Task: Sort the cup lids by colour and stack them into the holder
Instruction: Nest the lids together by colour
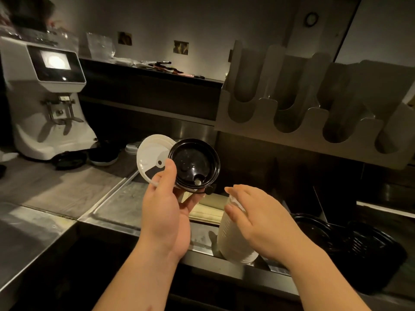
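Observation:
My left hand point(167, 212) holds two lids fanned apart above the counter: a white lid point(151, 154) on the left and a black lid point(195, 163) on the right, undersides toward me, my thumb pressed between them. My right hand point(256, 217) grips a stack of white lids point(232, 236) lying at a slant over the steel counter edge. The pale holder point(247, 131) with several round-bottomed slots hangs at the upper right; what its slots hold is too dark to tell. More black lids point(323, 234) lie in a dark pile at the lower right.
A white coffee grinder point(47, 95) stands at the left, with black lids point(69, 160) and a dark lid point(103, 154) on the counter beside its base. A steel tray surface point(116, 205) lies under my hands. A cluttered shelf point(157, 68) runs along the back wall.

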Tool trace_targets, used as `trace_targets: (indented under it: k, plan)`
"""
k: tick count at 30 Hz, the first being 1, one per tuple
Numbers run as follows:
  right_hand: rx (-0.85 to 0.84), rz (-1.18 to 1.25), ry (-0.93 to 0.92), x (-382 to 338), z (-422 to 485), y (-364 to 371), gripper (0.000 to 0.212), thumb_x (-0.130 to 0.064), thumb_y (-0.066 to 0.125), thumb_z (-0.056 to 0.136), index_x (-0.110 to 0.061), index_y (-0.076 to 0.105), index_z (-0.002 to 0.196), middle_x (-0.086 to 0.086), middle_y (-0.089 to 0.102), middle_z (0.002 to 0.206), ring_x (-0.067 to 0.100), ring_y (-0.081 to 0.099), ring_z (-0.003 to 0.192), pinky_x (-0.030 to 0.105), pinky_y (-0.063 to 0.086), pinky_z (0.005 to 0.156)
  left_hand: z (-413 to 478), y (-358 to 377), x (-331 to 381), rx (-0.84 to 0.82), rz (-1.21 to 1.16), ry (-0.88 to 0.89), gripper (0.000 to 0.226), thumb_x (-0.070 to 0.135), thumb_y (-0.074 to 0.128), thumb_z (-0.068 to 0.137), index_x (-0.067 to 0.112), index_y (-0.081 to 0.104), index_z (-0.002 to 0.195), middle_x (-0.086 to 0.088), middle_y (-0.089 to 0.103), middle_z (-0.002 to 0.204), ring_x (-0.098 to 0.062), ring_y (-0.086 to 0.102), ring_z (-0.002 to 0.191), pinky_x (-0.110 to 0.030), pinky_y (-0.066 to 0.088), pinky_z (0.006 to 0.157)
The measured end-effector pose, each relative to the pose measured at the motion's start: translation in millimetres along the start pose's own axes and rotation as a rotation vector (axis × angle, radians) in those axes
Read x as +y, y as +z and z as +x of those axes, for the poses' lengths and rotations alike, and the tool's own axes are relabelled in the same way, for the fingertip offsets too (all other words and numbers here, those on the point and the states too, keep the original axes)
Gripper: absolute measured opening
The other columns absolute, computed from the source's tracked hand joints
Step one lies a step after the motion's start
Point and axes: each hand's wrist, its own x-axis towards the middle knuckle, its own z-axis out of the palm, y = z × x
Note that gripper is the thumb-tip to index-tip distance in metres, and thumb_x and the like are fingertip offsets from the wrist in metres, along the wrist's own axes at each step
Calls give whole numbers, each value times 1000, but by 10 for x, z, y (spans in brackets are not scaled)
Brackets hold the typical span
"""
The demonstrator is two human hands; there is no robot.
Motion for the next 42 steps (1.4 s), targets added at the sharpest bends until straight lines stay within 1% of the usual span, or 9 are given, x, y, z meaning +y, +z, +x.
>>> trace_targets:
  k: [4, 6, 9, 13, 16, 25, 29, 39, 42]
  plan:
    - [50, 121, -44, 34, -24, -29, 70, -72, 25, 88, -46, 23, 153, -34, 19, 156, -3, 2, 151, 45, 1, 127, -100, 124, 97, -58, -48, 24, 47, 49, 57, 84, 29, 65, 125, -4, 71, 124, -27, 67, 116, -44, 55, 91]
    - [245, 353, -63, 74, -112, -74, 55, -70, 35, 90, -55, 30, 143, -48, 25, 140, -8, 17, 146, 41, 18, 126, -157, 214, 135, -111, -35, 35, 51, 50, 56, 82, 28, 64, 128, -4, 71, 124, -26, 67, 116, -42, 54, 90]
    - [763, 338, -234, 134, -266, -200, 42, -31, 65, 92, -36, 52, 131, -22, 49, 129, 7, 53, 119, 21, 47, 100, -261, 360, 136, -199, -14, 37, 45, 47, 55, 84, 27, 67, 122, -3, 74, 117, -22, 72, 106, -38, 55, 84]
    - [947, 151, -437, 259, -414, -415, 42, -18, 73, 86, -18, 64, 127, 9, 47, 140, 14, 55, 113, 18, 47, 95, -452, 636, 47, -359, -5, -59, 42, 48, 52, 87, 26, 71, 117, -10, 75, 114, -28, 72, 105, -42, 60, 83]
    - [973, 155, -428, 411, -556, -543, 23, -21, 67, 89, -14, 75, 109, 11, 53, 135, 20, 57, 121, 25, 53, 94, -561, 830, -69, -422, 23, -114, 57, 56, 47, 89, 20, 63, 130, -13, 71, 122, -31, 67, 116, -52, 50, 99]
    - [1042, 487, 70, 1369, -1239, -853, 27, -10, 64, 95, -35, 66, 105, -22, 68, 98, 6, 65, 101, 23, 54, 91, -752, 1239, -457, -218, -115, -204, 39, 40, 51, 101, 10, 66, 83, -9, 61, 121, -30, 61, 113, -47, 61, 79]
    - [933, 511, 229, 1712, -1475, -768, 23, -11, 61, 98, -31, 69, 105, -11, 70, 98, 8, 65, 99, 23, 53, 86, -839, 1326, -631, -265, -71, -196, 40, 42, 50, 100, 15, 64, 75, -9, 63, 112, -29, 63, 111, -49, 61, 82]
    - [899, 719, 365, 2053, -1548, -556, 24, -14, 63, 98, -38, 67, 97, -22, 71, 94, 2, 67, 95, 29, 53, 86, -925, 1245, -876, -244, -8, -192, 38, 34, 50, 102, 15, 63, 72, -3, 69, 113, -31, 64, 115, -47, 61, 77]
    - [743, 718, 279, 2002, -1407, -525, 31, -8, 66, 95, -39, 70, 97, -19, 71, 96, -2, 65, 100, 20, 49, 87, -921, 1239, -852, -237, -14, -167, 36, 33, 50, 102, 16, 61, 72, 0, 70, 114, -31, 64, 116, -48, 61, 80]
